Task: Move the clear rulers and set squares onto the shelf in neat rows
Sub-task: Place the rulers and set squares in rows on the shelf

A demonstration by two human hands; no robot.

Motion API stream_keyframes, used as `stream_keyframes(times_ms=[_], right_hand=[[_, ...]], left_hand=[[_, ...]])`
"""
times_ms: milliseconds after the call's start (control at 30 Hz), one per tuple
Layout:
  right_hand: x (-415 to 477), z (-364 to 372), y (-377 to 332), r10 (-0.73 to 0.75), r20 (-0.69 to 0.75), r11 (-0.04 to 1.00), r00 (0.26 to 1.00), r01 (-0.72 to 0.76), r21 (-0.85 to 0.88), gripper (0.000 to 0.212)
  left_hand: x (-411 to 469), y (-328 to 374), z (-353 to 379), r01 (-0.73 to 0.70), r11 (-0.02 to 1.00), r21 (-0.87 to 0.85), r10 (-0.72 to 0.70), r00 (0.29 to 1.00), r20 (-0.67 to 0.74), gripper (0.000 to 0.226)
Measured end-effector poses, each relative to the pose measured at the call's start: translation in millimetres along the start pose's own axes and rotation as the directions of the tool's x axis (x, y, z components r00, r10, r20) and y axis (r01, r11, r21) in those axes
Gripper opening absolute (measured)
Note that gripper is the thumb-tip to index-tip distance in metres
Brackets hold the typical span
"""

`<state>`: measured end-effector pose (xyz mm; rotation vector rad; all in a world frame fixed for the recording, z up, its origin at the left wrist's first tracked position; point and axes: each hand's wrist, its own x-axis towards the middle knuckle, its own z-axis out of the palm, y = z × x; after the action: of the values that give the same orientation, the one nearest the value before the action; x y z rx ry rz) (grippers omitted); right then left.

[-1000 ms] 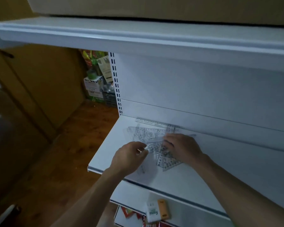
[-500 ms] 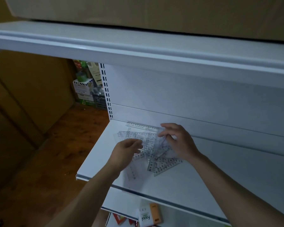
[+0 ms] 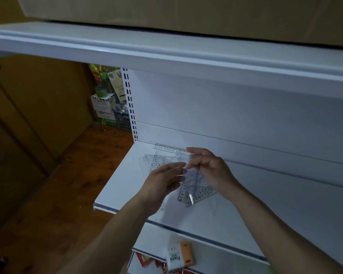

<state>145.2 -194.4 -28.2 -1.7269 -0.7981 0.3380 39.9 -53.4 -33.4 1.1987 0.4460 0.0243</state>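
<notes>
- At the fingertips first: the right hand [image 3: 212, 172] has thumb and curled fingers pinched on a clear set square [image 3: 194, 184]. The piece is lifted off the board and tilted, its lower point hanging toward the front edge.
- Close beside it is the left hand [image 3: 162, 182], fingers [image 3: 176, 167] stretched almost straight. The tips are right up at that same plastic, touching or just short, can't tell. Nothing is clenched in it.
- Under and behind both hands, a loose pile of clear rulers and set squares [image 3: 156, 162] lies overlapping at odd angles on the white shelf [image 3: 123, 186], near its left end.
- One long ruler [image 3: 166, 148] lies flat along the back, against the rear panel.
- Wider now: the upper shelf [image 3: 166, 54] runs overhead with a cardboard box [image 3: 186, 12] on top.
- Down below the front edge there's a white-and-orange packet [image 3: 178, 256]. A wooden floor [image 3: 67, 175] spreads left, with stacked cartons [image 3: 105, 107] at the far end.
</notes>
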Motion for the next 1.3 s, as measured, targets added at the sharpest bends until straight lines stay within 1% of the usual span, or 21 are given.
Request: stream_keyframes(times_ms=[100, 167, 200, 267, 300, 333, 400, 433, 500, 567, 667, 733, 833, 900, 967, 1033, 1100, 1167, 1300], right_hand=[[-4.6, 0.4, -2.2, 0.027, 0.007, 0.999, 1.000, -0.027, 0.017, 0.048], [-7.2, 0.8, -1.6, 0.052, -0.001, 0.998, 0.999, -0.052, 0.031, 0.047], [-8.2, 0.9, -0.5, 0.075, -0.016, 0.994, 0.997, -0.074, 0.081, 0.044], [-12.1, 1.2, -0.5, 0.154, -0.052, 0.963, 0.987, -0.138, 0.230, 0.031], [-14.0, 1.0, -0.6, 0.192, -0.066, 0.950, 0.979, -0.168, 0.263, 0.027], [-16.1, 0.7, -1.4, 0.220, -0.067, 0.947, 0.973, -0.197, 0.253, 0.025], [-19.7, 2.4, -2.1, 0.264, -0.039, 0.952, 0.964, -0.254, 0.171, 0.018], [-21.2, 4.7, -2.0, 0.277, -0.024, 0.953, 0.961, -0.272, 0.131, 0.015], [-23.9, 10.0, -2.1, 0.284, -0.034, 0.955, 0.958, -0.280, 0.103, 0.012], [-25.6, 13.1, -1.8, 0.287, -0.077, 0.957, 0.955, -0.281, 0.076, 0.011], [-26.9, 15.2, -2.8, 0.289, -0.141, 0.957, 0.947, -0.291, 0.008, 0.013], [-28.0, 18.1, -4.2, 0.275, -0.204, 0.957, 0.939, -0.287, -0.029, 0.014], [-30.0, 23.8, -6.5, 0.257, -0.307, 0.953, 0.916, -0.292, -0.076, 0.017], [-33.6, 25.9, -7.2, 0.246, -0.350, 0.947, 0.904, -0.300, -0.111, 0.019], [-40.0, 24.3, -7.4, 0.250, -0.365, 0.942, 0.897, -0.313, -0.124, 0.019], [-49.6, 19.8, -7.8, 0.285, -0.356, 0.940, 0.890, -0.332, -0.076, 0.017], [-61.2, 13.6, -8.3, 0.340, -0.348, 0.937, 0.874, -0.345, 0.050, 0.015], [-73.1, 5.0, -10.1, 0.378, -0.362, 0.926, 0.852, -0.343, 0.159, 0.015], [-101.7, -21.4, -15.1, 0.412, -0.386, 0.906, 0.825, -0.327, 0.268, 0.016]], left_hand=[[-3.7, -2.6, 2.6, -0.058, 0.993, 0.102, 0.059, 0.998, -0.012, 0.018], [-6.4, -4.3, 4.2, -0.100, 0.989, 0.108, 0.106, 0.993, -0.045, 0.016], [-7.3, -4.4, 4.8, -0.114, 0.991, 0.071, 0.119, 0.990, -0.072, 0.015], [-7.8, -2.7, 3.7, -0.132, 0.989, -0.063, 0.123, 0.983, -0.135, 0.013], [-7.7, -1.8, 2.3, -0.148, 0.982, -0.121, 0.129, 0.979, -0.157, 0.014], [-7.9, -0.6, 1.1, -0.165, 0.974, -0.156, 0.139, 0.976, -0.167, 0.016], [-9.4, 0.9, -0.2, -0.188, 0.965, -0.182, 0.159, 0.974, -0.162, 0.017], [-10.2, 1.1, -0.4, -0.193, 0.963, -0.188, 0.165, 0.974, -0.156, 0.018], [-11.3, -1.0, -2.1, -0.201, 0.964, -0.175, 0.175, 0.972, -0.154, 0.018], [-12.0, -3.5, -6.6, -0.211, 0.971, -0.115, 0.191, 0.967, -0.167, 0.020], [-13.0, -3.9, -17.2, -0.237, 0.971, -0.036, 0.226, 0.953, -0.201, 0.032], [-14.3, -1.5, -22.5, -0.269, 0.963, 0.020, 0.267, 0.939, -0.216, 0.028], [-16.6, -2.2, -24.2, -0.306, 0.943, 0.129, 0.325, 0.930, -0.173, 0.019], [-18.2, -6.4, -24.5, -0.312, 0.933, 0.181, 0.338, 0.931, -0.137, 0.016], [-18.5, -9.5, -24.7, -0.302, 0.933, 0.195, 0.328, 0.937, -0.119, 0.014], [-17.3, -10.1, -22.2, -0.276, 0.943, 0.188, 0.301, 0.947, -0.116, 0.014], [-17.3, -8.9, -15.4, -0.243, 0.957, 0.161, 0.261, 0.960, -0.101, 0.014], [-19.0, -8.2, -4.8, -0.207, 0.969, 0.136, 0.216, 0.975, -0.058, 0.014], [-26.0, -12.6, 24.3, -0.151, 0.981, 0.120, 0.146, 0.988, 0.050, 0.012]])
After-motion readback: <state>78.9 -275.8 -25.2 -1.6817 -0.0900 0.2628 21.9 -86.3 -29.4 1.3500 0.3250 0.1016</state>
